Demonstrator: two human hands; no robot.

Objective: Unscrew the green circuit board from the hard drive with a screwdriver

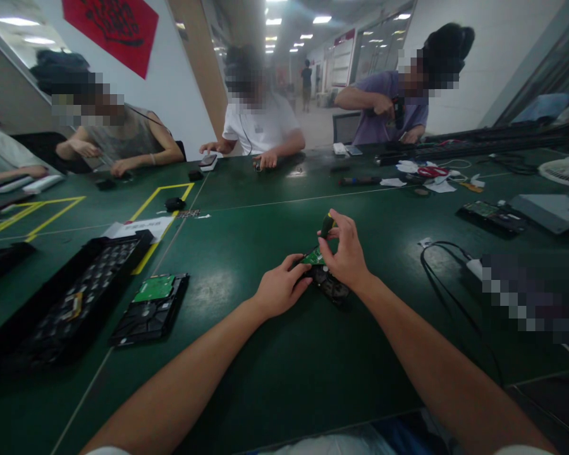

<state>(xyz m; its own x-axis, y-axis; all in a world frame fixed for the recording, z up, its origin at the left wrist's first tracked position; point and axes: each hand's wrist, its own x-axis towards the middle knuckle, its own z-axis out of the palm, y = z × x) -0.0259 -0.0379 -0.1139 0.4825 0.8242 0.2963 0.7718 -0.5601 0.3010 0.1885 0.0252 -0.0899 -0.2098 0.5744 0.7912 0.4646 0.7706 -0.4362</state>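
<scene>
A black hard drive [330, 284] with a green circuit board [313, 258] on top lies on the green table [246, 354] in front of me. My left hand [279, 292] is closed on the drive's left side, holding it down. My right hand [344, 249] is wrapped round the black and yellow handle of a screwdriver [327, 224], which stands upright with its tip down on the circuit board.
A second hard drive [152, 308] and a long black tray [61, 303] lie at the left. A black cable [448, 284] loops at the right, with boards and a grey box beyond. Three people sit at the far side working.
</scene>
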